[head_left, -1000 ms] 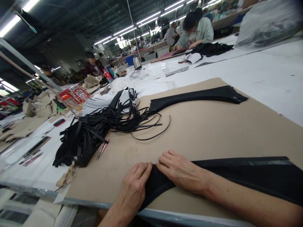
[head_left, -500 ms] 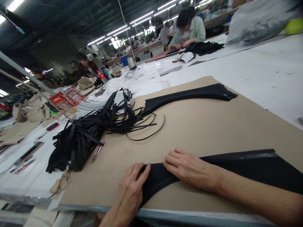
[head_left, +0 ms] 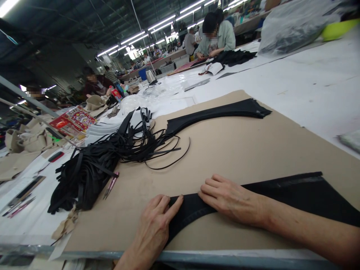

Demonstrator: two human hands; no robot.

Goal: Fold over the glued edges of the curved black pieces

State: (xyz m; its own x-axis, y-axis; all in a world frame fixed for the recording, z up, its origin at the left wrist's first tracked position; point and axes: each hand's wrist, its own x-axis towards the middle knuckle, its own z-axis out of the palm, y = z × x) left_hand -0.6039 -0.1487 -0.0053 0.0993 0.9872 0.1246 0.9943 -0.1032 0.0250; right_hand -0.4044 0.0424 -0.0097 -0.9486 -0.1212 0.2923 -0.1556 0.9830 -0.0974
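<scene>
A long black piece of material with a curved lower edge lies along the near side of the beige board. At its narrow left end, my left hand is closed on the material, thumb stretched along the upper edge. Farther right on that same edge, my right hand presses down with bent fingers, its forearm lying across the piece. A shiny strip runs along the upper edge near the right end. The undersides of my fingers are hidden.
A stack of black curved pieces lies toward the board's far side. Left of it are a heap of black strips and pink-handled snips. A red patterned box stands farther left. Across the table a person handles dark material.
Both hands have shifted slightly right along the black piece's upper edge, my left thumb extending farther. The camera has turned a little, so the table's contents appear farther left.
</scene>
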